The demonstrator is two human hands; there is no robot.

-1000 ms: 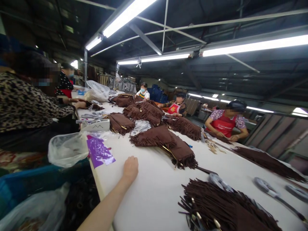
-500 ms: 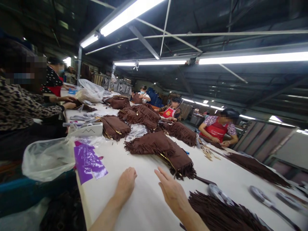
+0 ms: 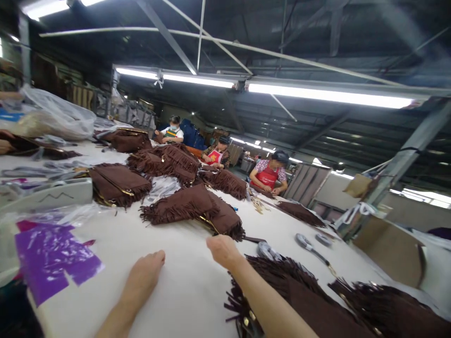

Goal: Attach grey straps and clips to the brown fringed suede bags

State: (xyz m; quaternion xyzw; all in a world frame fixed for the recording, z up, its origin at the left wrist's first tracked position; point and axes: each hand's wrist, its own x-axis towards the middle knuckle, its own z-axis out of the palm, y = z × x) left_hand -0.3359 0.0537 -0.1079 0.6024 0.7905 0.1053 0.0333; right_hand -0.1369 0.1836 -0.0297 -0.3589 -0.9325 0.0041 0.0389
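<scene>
Grip of the left hand (image 3: 143,276) lay loose and empty, palm down on the bare white worktop (image 3: 183,300) near its near edge; the right hand (image 3: 222,249) hovered just beyond it with fingers curled under, and whether that grip was apart or together I could not tell; it sat just short of a brown fringed bag (image 3: 192,209) lying toward the middle of the worktop; the right forearm crossed a dark fringed piece (image 3: 303,293) by the near edge; a purple plastic sheet (image 3: 52,258) lay at the left edge; a person in a red apron (image 3: 268,176) worked along the right edge, well apart.
</scene>
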